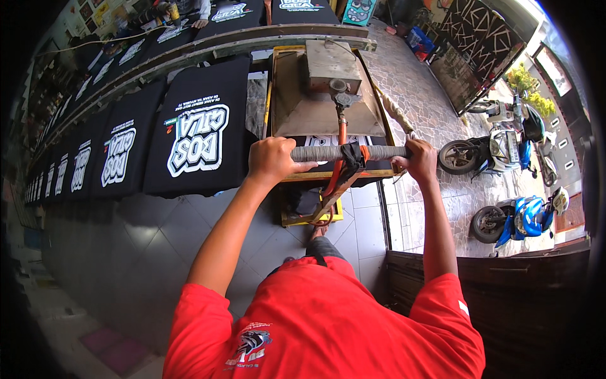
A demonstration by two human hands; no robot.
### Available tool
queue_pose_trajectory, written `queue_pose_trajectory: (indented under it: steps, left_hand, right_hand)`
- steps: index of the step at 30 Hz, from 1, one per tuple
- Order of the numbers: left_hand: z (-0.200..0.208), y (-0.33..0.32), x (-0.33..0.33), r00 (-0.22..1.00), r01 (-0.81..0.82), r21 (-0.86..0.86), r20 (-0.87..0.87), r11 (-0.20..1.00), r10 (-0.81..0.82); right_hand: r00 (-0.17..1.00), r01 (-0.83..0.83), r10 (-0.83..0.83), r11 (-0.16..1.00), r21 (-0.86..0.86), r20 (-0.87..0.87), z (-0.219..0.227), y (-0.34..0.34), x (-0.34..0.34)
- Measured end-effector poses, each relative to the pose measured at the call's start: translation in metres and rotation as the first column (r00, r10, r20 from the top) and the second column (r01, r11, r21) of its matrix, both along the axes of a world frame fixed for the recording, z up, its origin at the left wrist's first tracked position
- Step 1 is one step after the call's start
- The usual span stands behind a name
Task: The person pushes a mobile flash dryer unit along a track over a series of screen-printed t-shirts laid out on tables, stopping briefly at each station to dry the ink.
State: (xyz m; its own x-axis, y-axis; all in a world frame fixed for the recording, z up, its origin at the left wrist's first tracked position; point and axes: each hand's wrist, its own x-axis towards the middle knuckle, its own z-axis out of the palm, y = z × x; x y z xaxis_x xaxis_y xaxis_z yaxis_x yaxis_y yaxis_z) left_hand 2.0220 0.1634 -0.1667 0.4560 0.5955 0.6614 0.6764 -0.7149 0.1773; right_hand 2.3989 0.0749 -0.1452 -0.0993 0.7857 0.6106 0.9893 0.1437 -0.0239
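Both of my hands are closed round a grey-wrapped handlebar (319, 153). My left hand (271, 158) grips its left end with the thumb along the bar, and my right hand (421, 159) grips its right end. The bar belongs to a yellow-framed rolling rig that carries a wide metal hood (297, 117) with a box on top. An orange hose (341, 132) runs down from a round regulator-like fitting (341, 95) at the hood. Below the hood, part of a black shirt with white print shows; the rest is hidden.
Left of the rig, several black printed shirts (199, 136) lie flat in a row, with another row across a rail (214, 43). Another person's hand (200, 24) is at the far row. A blue motorbike (527, 218) and a second motorbike (499, 151) stand at right.
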Motion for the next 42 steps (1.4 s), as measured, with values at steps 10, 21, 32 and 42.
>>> queue_pose_trajectory:
  steps: [10,21,32,42]
  left_hand:
    - [0.0,0.003,0.007,1.0,-0.004,0.057,0.018,0.998,0.003]
    - [0.0,0.001,0.008,1.0,-0.027,0.019,-0.004,0.999,0.027]
    - [0.003,-0.001,0.008,0.996,-0.067,-0.057,-0.065,0.996,0.063]
    - [0.006,-0.001,0.013,0.996,-0.051,-0.087,-0.071,0.995,0.045]
  right_hand:
    - [0.999,0.022,-0.026,0.996,-0.083,-0.046,-0.001,0.015,0.01]
    - [0.997,0.024,-0.028,0.998,-0.06,-0.074,0.001,0.01,0.005]
    - [0.997,0.051,-0.056,0.996,-0.079,-0.06,-0.004,0.013,0.009]
    - [0.99,0.122,-0.132,0.98,-0.16,-0.054,0.0,0.008,0.006]
